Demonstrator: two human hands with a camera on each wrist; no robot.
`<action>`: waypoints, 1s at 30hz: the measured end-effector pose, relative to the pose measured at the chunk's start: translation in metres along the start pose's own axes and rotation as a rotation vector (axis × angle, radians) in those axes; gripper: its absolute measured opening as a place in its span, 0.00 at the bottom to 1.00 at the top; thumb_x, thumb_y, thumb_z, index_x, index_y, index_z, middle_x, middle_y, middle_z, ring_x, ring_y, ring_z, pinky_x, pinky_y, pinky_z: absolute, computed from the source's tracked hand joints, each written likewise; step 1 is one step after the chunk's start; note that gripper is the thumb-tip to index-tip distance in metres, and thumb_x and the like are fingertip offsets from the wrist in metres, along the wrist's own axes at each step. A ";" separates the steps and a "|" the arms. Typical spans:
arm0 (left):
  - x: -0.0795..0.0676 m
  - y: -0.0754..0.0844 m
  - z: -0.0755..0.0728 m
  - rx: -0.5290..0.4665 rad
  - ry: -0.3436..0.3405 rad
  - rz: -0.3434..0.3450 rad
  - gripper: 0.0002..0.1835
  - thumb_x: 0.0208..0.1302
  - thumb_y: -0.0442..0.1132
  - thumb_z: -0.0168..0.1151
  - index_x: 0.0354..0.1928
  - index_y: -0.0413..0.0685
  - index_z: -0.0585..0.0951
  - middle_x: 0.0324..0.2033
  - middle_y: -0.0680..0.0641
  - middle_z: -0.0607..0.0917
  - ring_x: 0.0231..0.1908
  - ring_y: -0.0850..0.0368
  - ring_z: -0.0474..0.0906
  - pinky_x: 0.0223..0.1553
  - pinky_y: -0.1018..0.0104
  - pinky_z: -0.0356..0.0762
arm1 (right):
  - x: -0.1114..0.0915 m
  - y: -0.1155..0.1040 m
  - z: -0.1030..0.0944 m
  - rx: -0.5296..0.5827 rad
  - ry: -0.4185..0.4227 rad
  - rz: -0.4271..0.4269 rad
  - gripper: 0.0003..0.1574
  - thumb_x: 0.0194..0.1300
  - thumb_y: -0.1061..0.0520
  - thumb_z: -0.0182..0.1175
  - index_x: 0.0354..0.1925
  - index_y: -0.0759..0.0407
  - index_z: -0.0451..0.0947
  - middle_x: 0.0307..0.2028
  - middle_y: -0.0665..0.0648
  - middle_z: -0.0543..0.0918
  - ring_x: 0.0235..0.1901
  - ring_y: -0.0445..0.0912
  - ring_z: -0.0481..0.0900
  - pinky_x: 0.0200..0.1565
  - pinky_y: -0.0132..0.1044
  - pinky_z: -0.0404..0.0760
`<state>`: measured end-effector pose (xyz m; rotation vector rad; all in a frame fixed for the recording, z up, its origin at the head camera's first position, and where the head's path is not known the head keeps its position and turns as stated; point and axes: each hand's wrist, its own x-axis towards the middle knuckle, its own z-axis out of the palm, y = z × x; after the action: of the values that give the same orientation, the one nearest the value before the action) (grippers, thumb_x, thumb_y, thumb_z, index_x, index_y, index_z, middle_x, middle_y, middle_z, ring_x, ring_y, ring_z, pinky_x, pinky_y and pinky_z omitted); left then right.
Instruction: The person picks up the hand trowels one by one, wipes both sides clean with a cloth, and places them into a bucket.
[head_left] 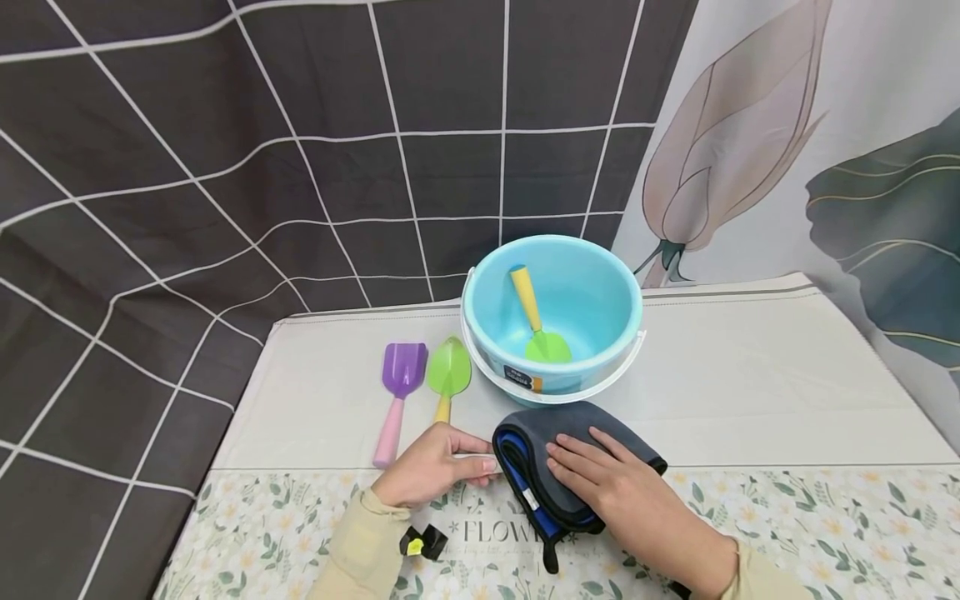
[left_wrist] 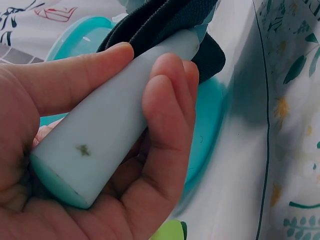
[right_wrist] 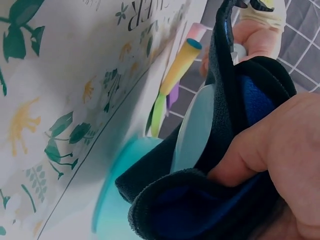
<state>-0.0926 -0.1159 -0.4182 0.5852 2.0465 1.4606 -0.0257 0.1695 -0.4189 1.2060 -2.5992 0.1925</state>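
My left hand [head_left: 435,467] grips the white handle [left_wrist: 97,132] of a toy shovel, its fingers and thumb curled round it; the handle has a pale green end. The shovel's light blue blade [right_wrist: 193,130] shows between folds of a grey cloth [head_left: 525,433] with blue inside and black edging. My right hand [head_left: 618,492] holds the folded cloth around the blade, fingers spread over its top in the head view. Its thumb presses into the folds in the right wrist view. Part of the blade is hidden by the cloth.
A light blue bucket [head_left: 600,304] with a white handle stands just behind the cloth. Inside leans a green scoop with a yellow handle [head_left: 527,300]. Left of it lie a purple shovel with a pink handle [head_left: 389,433] and a green trowel [head_left: 450,367]. A dark gridded curtain [head_left: 450,83] hangs behind.
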 end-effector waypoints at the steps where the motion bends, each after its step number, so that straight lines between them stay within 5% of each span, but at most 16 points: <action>1: 0.000 0.000 0.000 -0.001 -0.001 0.000 0.12 0.67 0.35 0.65 0.48 0.34 0.86 0.33 0.40 0.90 0.34 0.45 0.87 0.42 0.67 0.83 | 0.000 0.000 0.000 -0.001 0.002 0.000 0.37 0.52 0.68 0.70 0.62 0.58 0.80 0.64 0.56 0.78 0.66 0.51 0.73 0.65 0.56 0.69; 11: -0.002 0.004 0.001 -0.009 0.020 -0.014 0.16 0.67 0.35 0.66 0.52 0.32 0.84 0.35 0.41 0.90 0.35 0.46 0.88 0.47 0.68 0.82 | -0.004 0.002 -0.001 -0.009 0.018 -0.004 0.39 0.50 0.69 0.72 0.62 0.58 0.79 0.64 0.57 0.78 0.66 0.52 0.72 0.65 0.55 0.68; 30: -0.005 0.002 -0.002 0.000 0.044 -0.007 0.14 0.65 0.34 0.68 0.49 0.34 0.86 0.34 0.42 0.90 0.34 0.46 0.87 0.40 0.65 0.83 | -0.011 0.010 -0.002 -0.034 0.012 0.012 0.39 0.47 0.74 0.71 0.60 0.60 0.80 0.62 0.57 0.80 0.64 0.53 0.74 0.64 0.54 0.69</action>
<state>-0.0901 -0.1196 -0.4146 0.5506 2.0805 1.4814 -0.0263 0.1841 -0.4200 1.1745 -2.5891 0.1574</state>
